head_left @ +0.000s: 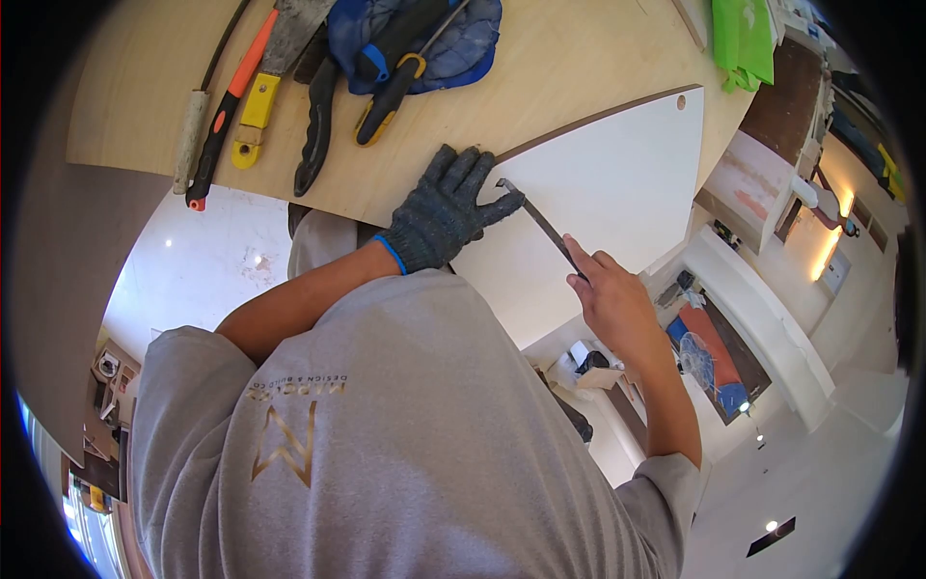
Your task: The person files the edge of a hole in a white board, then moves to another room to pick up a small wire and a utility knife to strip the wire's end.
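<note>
My left hand [439,212] wears a dark knitted glove with a blue cuff. It lies on the near edge of a white panel [617,183] with dark edging, its fingers spread. My bare right hand [612,294] is closed around one end of a thin dark metal bar [548,230] with a small hooked tip. The bar slants across the panel, and the gloved thumb touches it near the hook. Beyond the left hand lie a black-and-yellow screwdriver [386,108] and a black-handled tool [316,135]. A blue cloth-like bundle [463,48] sits behind them.
The panel rests on a light wooden board [559,48]. On its left lie a yellow-handled scraper [258,106], an orange-and-black handled tool [227,111] and a pale cylindrical grip [192,135]. A green bag [743,43] is at the far right. Boxes [588,362] stand below.
</note>
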Demonstrator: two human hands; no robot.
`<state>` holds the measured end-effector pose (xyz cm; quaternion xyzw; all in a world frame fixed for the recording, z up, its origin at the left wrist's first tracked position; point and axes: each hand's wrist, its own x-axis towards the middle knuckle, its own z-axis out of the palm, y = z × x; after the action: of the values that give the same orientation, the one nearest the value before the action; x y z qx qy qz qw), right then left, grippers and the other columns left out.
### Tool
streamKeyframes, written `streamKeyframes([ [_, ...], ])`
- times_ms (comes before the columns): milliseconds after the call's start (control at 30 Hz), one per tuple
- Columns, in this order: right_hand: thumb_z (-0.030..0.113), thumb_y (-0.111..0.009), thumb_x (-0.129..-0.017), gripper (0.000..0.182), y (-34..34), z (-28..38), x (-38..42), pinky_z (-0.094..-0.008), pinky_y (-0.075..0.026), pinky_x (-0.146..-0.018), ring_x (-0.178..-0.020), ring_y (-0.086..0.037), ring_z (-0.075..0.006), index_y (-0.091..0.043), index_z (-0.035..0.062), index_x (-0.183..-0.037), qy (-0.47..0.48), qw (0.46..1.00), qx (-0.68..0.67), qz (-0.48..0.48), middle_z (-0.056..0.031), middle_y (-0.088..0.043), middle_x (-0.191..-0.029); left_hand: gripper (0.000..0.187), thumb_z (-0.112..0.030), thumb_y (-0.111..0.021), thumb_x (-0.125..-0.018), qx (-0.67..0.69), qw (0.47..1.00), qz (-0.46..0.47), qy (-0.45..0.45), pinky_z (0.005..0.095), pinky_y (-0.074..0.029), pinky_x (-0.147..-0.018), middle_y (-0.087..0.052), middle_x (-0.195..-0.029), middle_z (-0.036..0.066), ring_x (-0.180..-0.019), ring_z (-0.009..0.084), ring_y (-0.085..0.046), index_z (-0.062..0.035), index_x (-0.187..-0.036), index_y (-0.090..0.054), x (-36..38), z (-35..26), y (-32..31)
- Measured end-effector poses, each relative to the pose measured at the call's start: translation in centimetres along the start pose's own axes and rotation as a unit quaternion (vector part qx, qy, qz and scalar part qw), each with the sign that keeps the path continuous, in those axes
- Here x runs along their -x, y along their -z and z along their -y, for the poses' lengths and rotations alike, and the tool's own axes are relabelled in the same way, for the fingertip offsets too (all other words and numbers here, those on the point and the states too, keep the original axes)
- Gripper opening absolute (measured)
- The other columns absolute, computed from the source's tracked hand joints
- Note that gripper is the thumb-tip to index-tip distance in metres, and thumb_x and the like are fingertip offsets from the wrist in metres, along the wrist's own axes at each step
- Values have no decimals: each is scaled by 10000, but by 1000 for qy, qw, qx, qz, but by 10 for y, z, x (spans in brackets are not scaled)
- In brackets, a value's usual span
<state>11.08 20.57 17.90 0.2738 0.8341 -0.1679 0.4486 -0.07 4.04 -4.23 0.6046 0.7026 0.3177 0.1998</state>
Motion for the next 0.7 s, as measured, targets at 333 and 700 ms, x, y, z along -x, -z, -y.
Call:
streamKeyframes([
  [333,157,-508,-1017,493,-5,-2,-6,-472,-527,-705,-733,-646,-366,-452,181,-1506,10,999,30,-10,-207,-637,-809,824,-329,-801,-736,-1,1000,9,14,587,-281,-1159,-449,-1471,261,-1402,397,-395,-300,-1492,-472,-1,-2,3],
  [700,107,-526,-962,642,-4,5,-14,-469,-548,-642,-659,-660,-357,-361,284,-1557,15,991,126,48,-186,-622,-787,820,-322,-800,-740,4,1000,0,12,580,-285,-1158,-448,-1470,259,-1400,397,-394,-292,-1492,-473,1,-1,1],
])
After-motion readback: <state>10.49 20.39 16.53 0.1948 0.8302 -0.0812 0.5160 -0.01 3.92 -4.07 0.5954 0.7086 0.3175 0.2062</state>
